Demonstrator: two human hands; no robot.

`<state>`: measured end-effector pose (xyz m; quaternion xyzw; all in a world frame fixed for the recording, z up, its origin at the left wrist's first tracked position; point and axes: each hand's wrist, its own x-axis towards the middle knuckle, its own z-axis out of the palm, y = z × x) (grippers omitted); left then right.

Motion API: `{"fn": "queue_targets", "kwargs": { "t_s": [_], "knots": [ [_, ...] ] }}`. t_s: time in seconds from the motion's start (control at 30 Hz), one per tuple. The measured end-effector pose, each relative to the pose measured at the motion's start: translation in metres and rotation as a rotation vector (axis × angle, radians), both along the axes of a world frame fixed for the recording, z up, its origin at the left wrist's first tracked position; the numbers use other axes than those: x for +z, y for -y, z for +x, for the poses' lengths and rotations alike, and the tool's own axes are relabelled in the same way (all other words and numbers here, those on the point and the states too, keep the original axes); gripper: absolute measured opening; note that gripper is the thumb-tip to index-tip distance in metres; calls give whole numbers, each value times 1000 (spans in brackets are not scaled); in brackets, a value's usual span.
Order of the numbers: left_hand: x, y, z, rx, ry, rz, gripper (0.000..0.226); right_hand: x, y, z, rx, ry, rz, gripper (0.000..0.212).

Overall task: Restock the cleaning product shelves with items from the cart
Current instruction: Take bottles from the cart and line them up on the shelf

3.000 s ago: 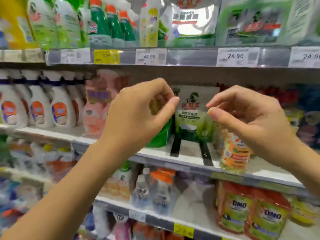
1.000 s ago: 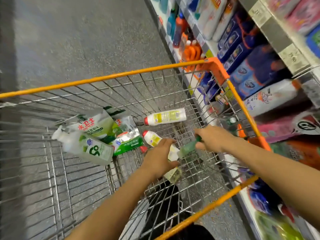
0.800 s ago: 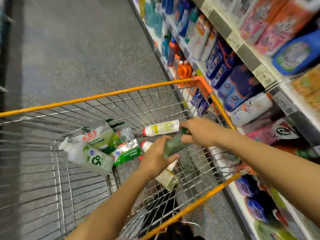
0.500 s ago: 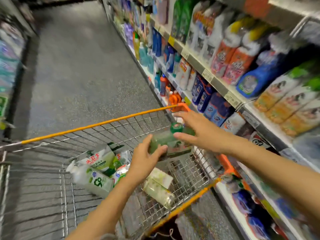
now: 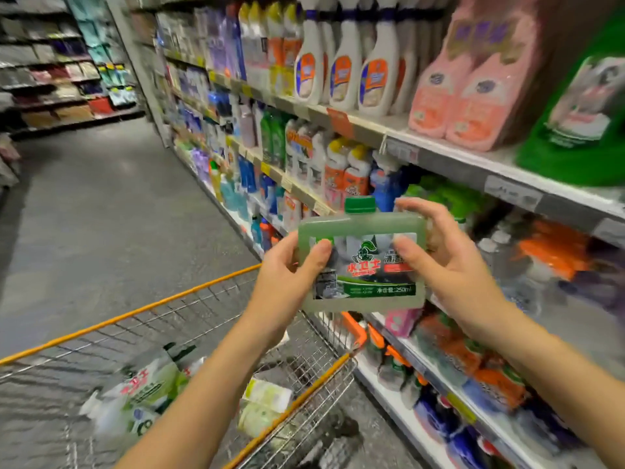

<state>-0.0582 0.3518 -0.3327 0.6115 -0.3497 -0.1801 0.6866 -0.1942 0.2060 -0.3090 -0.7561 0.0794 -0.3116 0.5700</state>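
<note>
Bottle point(image 5: 362, 231) is upright, cap point(image 5: 360, 204) up, held in the air above the cart's point(image 5: 169, 302) far corner, beside the shelves point(image 5: 439, 154). Left hand point(image 5: 287, 265) grips its left edge, right hand point(image 5: 449, 265) its right edge. Thumbs point(image 5: 319, 252) sit on the label point(image 5: 368, 279); fingers point(image 5: 416, 206) wrap behind, mostly hidden. Small print unreadable. Cart contents and lower shelf stock are blurred.

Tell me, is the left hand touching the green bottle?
Touching. The head view shows the left hand gripping the green bottle by its left edge, thumb pressed on the label.
</note>
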Motion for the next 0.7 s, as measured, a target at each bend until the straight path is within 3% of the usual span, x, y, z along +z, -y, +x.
{"fn": "queue_targets", "kwargs": {
  "t_s": [0.2, 0.7],
  "knots": [
    [59, 50, -66, -172, 50, -93, 23, 61, 15, -87, -157, 107, 33, 33],
    [239, 189, -189, -565, 394, -551, 41, 233, 75, -239, -579, 364, -293, 24]
  ]
}}
